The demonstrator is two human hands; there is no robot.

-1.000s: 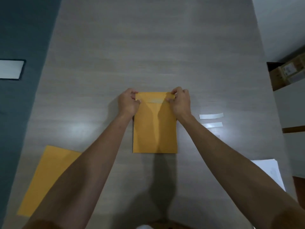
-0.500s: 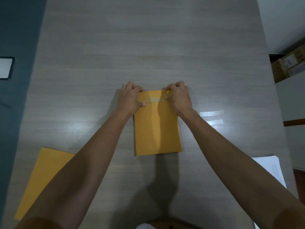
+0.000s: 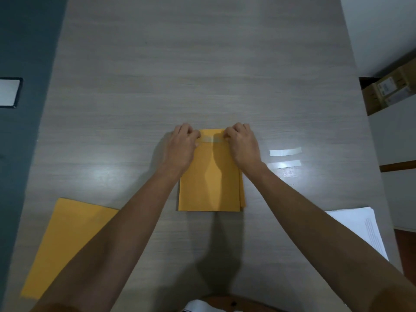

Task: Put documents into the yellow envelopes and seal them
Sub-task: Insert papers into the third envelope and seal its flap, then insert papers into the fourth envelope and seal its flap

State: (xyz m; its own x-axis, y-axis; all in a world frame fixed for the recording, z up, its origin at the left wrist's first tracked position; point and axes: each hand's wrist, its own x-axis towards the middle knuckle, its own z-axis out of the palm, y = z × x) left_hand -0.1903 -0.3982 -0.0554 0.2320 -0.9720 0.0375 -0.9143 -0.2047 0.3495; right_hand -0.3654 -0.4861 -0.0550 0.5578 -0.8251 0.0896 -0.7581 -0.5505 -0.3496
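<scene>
A yellow envelope [image 3: 210, 183] lies flat in the middle of the grey table [image 3: 202, 75], its flap end pointing away from me. A pale strip of tape [image 3: 212, 139] runs across the folded flap. My left hand [image 3: 182, 146] rests on the envelope's top left corner, its fingers curled onto the tape's left end. On the top right corner sits my right hand [image 3: 242, 145], with curled fingers pressing the tape's right end. Another yellow envelope [image 3: 67, 239] lies at the near left, partly under my left forearm. A stack of white documents [image 3: 362, 226] lies at the near right.
Two white backing strips [image 3: 285, 152] lie on the table to the right of my right hand. Cardboard boxes [image 3: 387, 91] stand off the table's right edge. A white panel [image 3: 9, 92] shows on the dark floor at the left.
Both hands stay at the envelope's top corners, shifting slightly along the tape strip. The view moved a little.
</scene>
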